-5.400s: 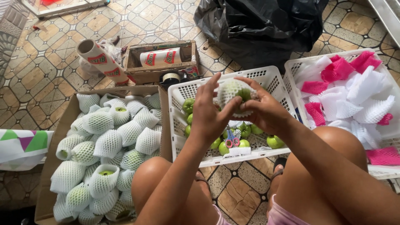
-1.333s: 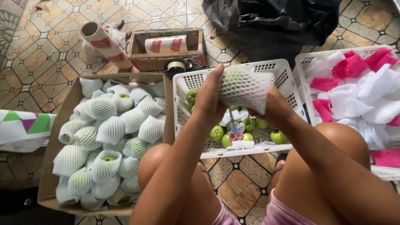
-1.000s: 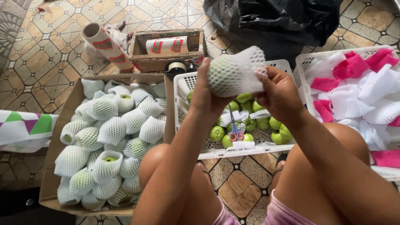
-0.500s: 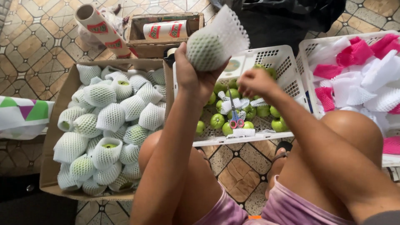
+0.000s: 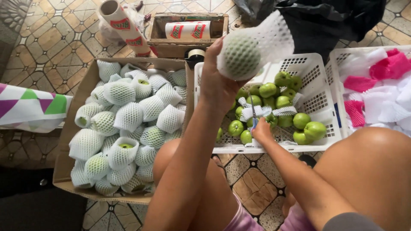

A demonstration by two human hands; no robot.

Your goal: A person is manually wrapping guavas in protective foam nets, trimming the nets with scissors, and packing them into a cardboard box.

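A: Two bare hands at work. What does each one have?

B: The left hand (image 5: 216, 83) is raised, fingers wrapped around a round green fruit sleeved in white foam netting (image 5: 248, 50), held above the white slotted plastic basket (image 5: 319, 100). The right hand (image 5: 262, 131) is low at that basket's near rim, pinched around a thin blue-handled tool (image 5: 254, 115); what kind of tool it is I cannot tell.

A: And what is in the containers, nearest first?

B: The open brown cardboard box (image 5: 79, 96) by the left knee is packed with netted green fruits (image 5: 128, 115), stacked close. The white basket holds loose bare green fruits (image 5: 280, 102) and a few scraps of white netting (image 5: 257, 112). To the right, a second white basket (image 5: 342, 57) is filled with white and pink foam sleeves (image 5: 376, 81).

A: Anything with labels farther off?

B: A small open cardboard box (image 5: 171, 42) holds a white roll with red labels (image 5: 188, 31) lying on its side. Left of it, another white roll with red labels (image 5: 122, 23) leans tilted on the patterned tile floor (image 5: 55, 38). A black plastic bag (image 5: 329, 21) sits behind the baskets.
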